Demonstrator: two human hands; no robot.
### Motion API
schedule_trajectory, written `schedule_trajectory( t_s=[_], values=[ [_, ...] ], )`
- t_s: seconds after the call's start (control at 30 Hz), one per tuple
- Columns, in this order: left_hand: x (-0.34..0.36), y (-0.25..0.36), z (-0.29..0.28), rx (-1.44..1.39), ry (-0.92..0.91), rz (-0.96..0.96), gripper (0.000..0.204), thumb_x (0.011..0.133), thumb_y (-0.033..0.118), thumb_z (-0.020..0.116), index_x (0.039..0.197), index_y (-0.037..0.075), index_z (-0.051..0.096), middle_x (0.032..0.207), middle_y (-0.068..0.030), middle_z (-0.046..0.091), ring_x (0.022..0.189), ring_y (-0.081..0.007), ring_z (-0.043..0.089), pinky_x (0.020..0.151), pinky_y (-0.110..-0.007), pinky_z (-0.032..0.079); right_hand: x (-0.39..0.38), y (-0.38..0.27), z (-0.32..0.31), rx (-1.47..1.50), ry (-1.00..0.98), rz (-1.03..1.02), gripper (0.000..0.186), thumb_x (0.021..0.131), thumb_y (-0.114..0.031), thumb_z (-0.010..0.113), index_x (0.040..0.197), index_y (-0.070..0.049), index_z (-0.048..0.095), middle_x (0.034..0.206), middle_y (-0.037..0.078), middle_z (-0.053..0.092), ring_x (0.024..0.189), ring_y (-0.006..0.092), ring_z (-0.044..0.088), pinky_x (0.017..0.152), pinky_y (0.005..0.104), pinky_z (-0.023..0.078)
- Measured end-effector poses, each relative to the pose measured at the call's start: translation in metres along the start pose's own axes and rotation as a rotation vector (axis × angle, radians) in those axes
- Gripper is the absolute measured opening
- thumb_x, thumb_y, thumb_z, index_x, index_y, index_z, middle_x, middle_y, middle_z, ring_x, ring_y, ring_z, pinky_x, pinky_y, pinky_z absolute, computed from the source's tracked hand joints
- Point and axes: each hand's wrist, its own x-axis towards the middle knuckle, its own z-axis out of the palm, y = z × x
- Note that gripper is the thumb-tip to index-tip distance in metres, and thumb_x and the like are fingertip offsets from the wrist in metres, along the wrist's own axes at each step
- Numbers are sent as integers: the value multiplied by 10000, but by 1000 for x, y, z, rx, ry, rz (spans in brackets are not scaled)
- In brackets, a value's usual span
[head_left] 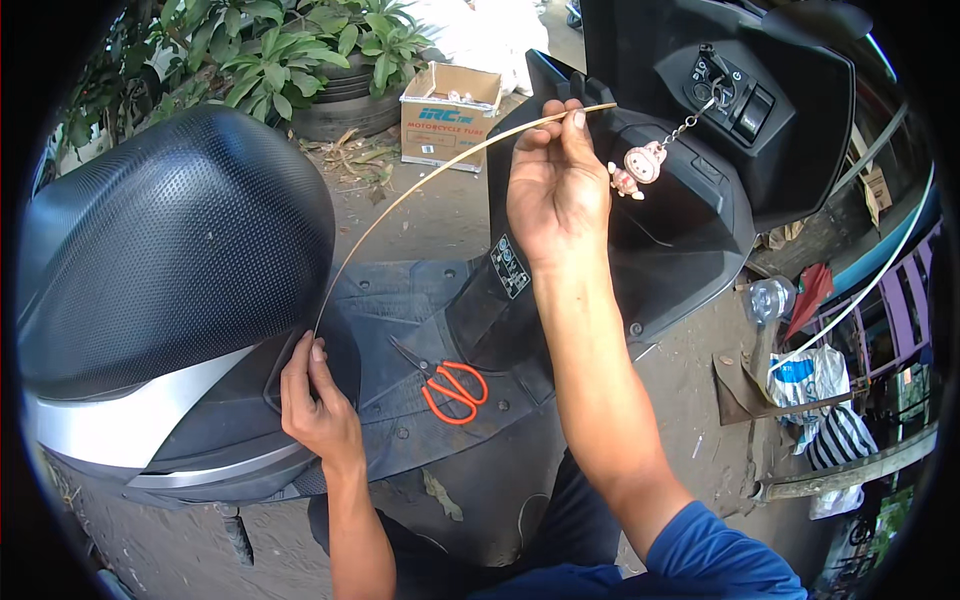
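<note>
A thin tan strip (pixel 420 179), perhaps bamboo or cane, bows in an arc between my hands. Its upper end is pinched between thumb and fingers of my right hand (pixel 561 185), raised in front of the scooter's front panel. Below the scooter's black seat (pixel 190 250), my left hand (pixel 320 400) has thumb and fingertips together at the strip's lower end, beside the dark body panel. Scissors (pixel 452 390) with orange handles lie on the scooter's footboard (pixel 385 300) between my arms, their blades pointing up and left. Just right of my right hand hangs a pink-and-white doll keychain (pixel 640 168).
The keychain hangs from a key in the ignition (pixel 712 95). A cardboard box (pixel 450 115) and leafy plants (pixel 300 55) stand beyond the footboard. To the right are a clear plastic bottle (pixel 770 299), plastic bags (pixel 810 385) and a purple slatted piece (pixel 900 295).
</note>
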Motion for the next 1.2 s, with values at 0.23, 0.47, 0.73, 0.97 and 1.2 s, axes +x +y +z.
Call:
schedule_trajectory(
  t_s=[0.23,0.47,0.73,0.97,1.2],
  values=[
    [-4,1,7,9,66,-14,151,939,15,613,1055,-42,689,964,-134,710,836,-227,692,731,-322,547,0,2,6,-20,38,20,111,983,-148,588,1044,-60,619,903,25,612,724,98,516,656,249,440],
    [-4,0,4,96,-58,8,154,933,10,611,1058,-23,694,980,-143,709,868,-244,692,759,-335,543,2,5,8,-71,22,46,126,979,-186,604,1056,-88,587,886,3,592,707,98,495,627,253,409],
    [4,6,22,45,-82,24,201,930,-26,585,1106,-21,682,973,-146,706,863,-240,694,766,-336,545,8,8,14,-129,47,49,135,980,-227,602,1062,-121,591,914,-21,592,796,109,502,735,288,419],
    [10,-9,61,41,-46,49,198,940,-20,562,1108,-29,664,947,-151,695,849,-267,688,746,-346,534,14,14,29,-27,64,135,85,1003,-253,555,1026,-179,589,935,-37,584,910,162,539,893,393,429],
    [7,-17,88,-67,121,-81,200,957,14,532,1107,-48,648,997,-171,697,945,-318,662,837,-391,499,11,14,31,94,67,160,124,1016,-241,520,988,-173,619,890,-59,605,890,117,571,914,363,418]
  ],
)
